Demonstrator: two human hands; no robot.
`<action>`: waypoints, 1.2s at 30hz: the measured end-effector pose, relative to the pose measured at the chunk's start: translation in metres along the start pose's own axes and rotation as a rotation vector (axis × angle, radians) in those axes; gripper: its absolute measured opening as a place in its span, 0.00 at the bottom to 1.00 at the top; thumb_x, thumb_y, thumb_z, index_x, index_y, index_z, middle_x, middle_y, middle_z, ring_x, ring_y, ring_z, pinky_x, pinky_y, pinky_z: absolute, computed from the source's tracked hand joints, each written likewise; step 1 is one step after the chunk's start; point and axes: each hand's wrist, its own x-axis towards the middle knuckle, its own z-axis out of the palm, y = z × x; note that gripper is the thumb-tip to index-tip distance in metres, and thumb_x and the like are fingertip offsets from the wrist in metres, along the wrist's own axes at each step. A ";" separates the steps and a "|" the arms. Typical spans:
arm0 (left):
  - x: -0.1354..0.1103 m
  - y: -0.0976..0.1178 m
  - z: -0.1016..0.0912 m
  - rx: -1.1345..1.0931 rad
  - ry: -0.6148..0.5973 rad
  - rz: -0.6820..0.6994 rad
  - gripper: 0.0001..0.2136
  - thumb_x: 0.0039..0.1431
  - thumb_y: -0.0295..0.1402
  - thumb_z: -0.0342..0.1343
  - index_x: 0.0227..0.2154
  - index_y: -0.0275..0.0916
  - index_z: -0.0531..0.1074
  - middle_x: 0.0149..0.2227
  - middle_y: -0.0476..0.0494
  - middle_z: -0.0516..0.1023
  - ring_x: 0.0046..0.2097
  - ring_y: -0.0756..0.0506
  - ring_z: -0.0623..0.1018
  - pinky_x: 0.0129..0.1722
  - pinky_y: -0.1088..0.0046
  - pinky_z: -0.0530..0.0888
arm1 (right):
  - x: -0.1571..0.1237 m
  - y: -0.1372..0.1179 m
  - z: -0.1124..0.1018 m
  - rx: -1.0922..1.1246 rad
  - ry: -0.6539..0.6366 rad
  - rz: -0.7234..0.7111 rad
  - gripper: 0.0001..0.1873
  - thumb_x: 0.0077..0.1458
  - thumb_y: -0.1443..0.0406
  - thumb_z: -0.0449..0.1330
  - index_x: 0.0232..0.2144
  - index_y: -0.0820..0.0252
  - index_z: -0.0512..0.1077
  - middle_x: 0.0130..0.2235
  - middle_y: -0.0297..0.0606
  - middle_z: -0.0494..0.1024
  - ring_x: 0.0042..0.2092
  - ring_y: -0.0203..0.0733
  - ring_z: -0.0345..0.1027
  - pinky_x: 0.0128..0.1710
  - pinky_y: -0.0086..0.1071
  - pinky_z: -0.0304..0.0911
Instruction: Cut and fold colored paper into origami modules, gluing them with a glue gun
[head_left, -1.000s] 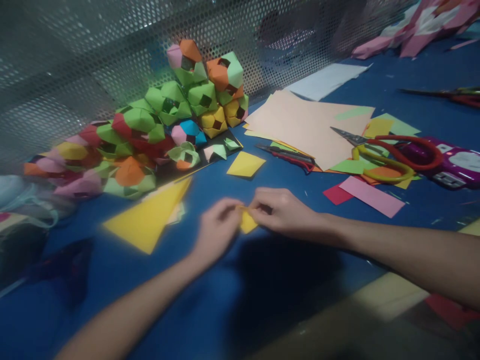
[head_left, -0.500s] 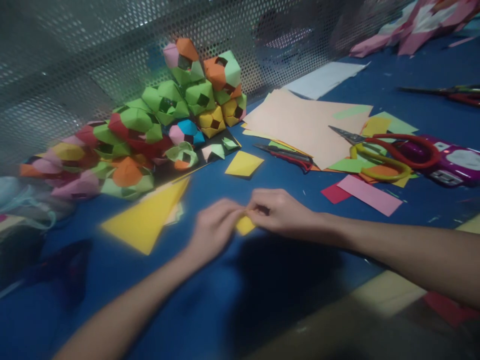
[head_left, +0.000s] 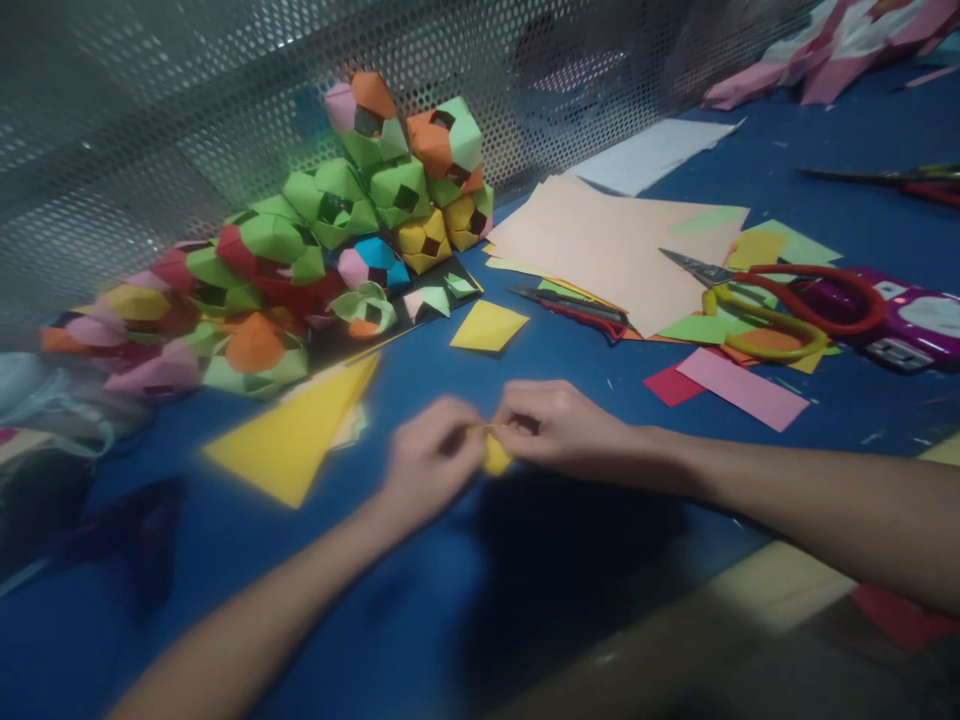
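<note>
Between my two hands is a small piece of yellow paper (head_left: 496,459), its lower corner showing beneath the fingertips. My left hand (head_left: 436,447) pinches it from the left, and my right hand (head_left: 559,425) pinches it from the right. Both thumbs and forefingers are pressed together, hiding most of the paper. Just beyond the hands lies a yellow paper square (head_left: 490,327), flat on the blue table (head_left: 360,620). Left of my left hand is a larger yellow sheet (head_left: 292,440) with a pointed corner, resting over paler paper pieces.
Folded paper balls (head_left: 330,205) are piled against the perforated metal panel (head_left: 247,90). Beige sheets (head_left: 600,240), open scissors (head_left: 780,310), a dark-bladed cutting tool (head_left: 574,308), pink paper strips (head_left: 742,388) and a purple device (head_left: 911,325) lie to the right.
My left fingertips have shifted slightly lower along the yellow paper, and less of it shows. My right hand still pinches it in nearly the same place.
</note>
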 end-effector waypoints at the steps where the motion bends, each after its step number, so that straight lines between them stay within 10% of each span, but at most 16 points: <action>1: 0.000 0.001 0.000 -0.014 0.002 -0.024 0.04 0.55 0.25 0.53 0.26 0.37 0.71 0.29 0.46 0.76 0.32 0.50 0.75 0.33 0.74 0.70 | 0.000 0.000 0.000 0.003 0.000 0.001 0.07 0.50 0.73 0.55 0.23 0.63 0.70 0.23 0.32 0.69 0.25 0.30 0.60 0.26 0.24 0.54; 36: -0.001 0.001 0.003 -0.182 0.054 -0.172 0.05 0.56 0.26 0.51 0.28 0.38 0.70 0.31 0.46 0.75 0.35 0.48 0.75 0.35 0.72 0.71 | 0.003 -0.007 -0.003 0.126 0.008 0.167 0.06 0.46 0.74 0.56 0.21 0.63 0.69 0.23 0.31 0.69 0.24 0.29 0.61 0.25 0.22 0.55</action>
